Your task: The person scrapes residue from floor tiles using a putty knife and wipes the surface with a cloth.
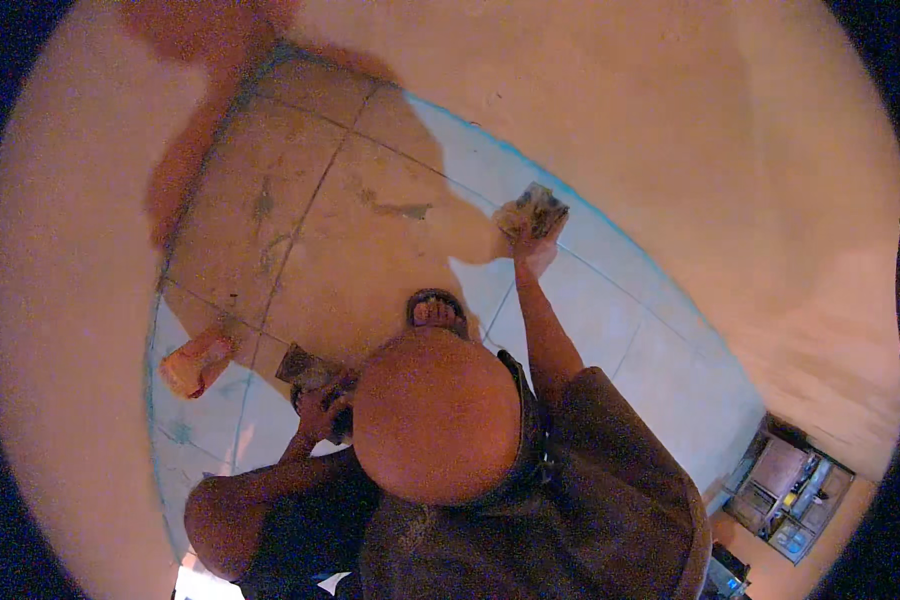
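Note:
My right hand [538,251] reaches out over the pale tiled floor and grips a crumpled, dirty cloth or sponge [541,208], near the blue-green line along the floor's edge. Close to my body on the left, my left hand [321,412] has its fingers around a dark, flat-ended object [304,366]; its kind is unclear. Left of it, an orange-red cylindrical object [195,364] lies on the tiles. A sandalled foot [435,311] stands between my hands, below a rounded bare body part [436,416] that hides part of the floor.
Plain walls [645,112] rise beyond the tile edges. At the lower right is an open, compartmented case [787,495] with small items, and a dark box-like object [727,574] beside it. Dark smears [405,211] mark the tiles, and a large shadow covers much of them.

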`<state>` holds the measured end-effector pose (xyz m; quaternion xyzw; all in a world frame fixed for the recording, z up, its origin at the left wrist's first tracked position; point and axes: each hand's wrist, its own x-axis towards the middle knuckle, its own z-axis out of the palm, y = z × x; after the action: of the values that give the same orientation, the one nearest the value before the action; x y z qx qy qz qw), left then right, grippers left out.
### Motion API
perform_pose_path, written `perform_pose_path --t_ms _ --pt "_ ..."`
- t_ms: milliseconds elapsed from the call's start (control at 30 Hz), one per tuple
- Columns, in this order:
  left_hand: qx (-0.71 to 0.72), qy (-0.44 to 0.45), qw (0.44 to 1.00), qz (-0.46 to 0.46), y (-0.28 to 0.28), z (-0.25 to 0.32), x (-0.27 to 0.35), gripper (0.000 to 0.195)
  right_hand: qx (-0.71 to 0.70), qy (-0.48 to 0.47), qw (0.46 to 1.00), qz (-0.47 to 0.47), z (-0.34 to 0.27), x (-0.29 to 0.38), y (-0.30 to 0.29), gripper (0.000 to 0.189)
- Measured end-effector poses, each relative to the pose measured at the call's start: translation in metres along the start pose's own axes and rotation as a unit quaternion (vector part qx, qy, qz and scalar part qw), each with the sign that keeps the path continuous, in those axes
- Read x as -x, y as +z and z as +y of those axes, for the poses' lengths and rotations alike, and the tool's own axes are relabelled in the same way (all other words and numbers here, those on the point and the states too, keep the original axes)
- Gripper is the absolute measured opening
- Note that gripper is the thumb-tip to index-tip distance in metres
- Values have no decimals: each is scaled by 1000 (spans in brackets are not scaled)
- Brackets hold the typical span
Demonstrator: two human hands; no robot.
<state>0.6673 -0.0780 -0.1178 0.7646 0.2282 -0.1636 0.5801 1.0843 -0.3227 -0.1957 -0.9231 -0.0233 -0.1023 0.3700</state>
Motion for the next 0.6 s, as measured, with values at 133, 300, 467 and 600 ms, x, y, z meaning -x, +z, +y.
perform_pose_path --t_ms 133,300,467,600 --pt "-34 23 999 19 5 -12 -1 47 32 7 998 -50 -18 4 4 78" --pt "-56 -41 998 3 8 -22 1 50 72 37 993 -80 -24 3 17 77" --pt "31 28 999 6 10 -20 1 50 50 -37 998 -15 -38 0 14 77" --pt "-23 -21 1000 -4 9 -13 2 47 -37 59 937 -342 -64 15 2 76"
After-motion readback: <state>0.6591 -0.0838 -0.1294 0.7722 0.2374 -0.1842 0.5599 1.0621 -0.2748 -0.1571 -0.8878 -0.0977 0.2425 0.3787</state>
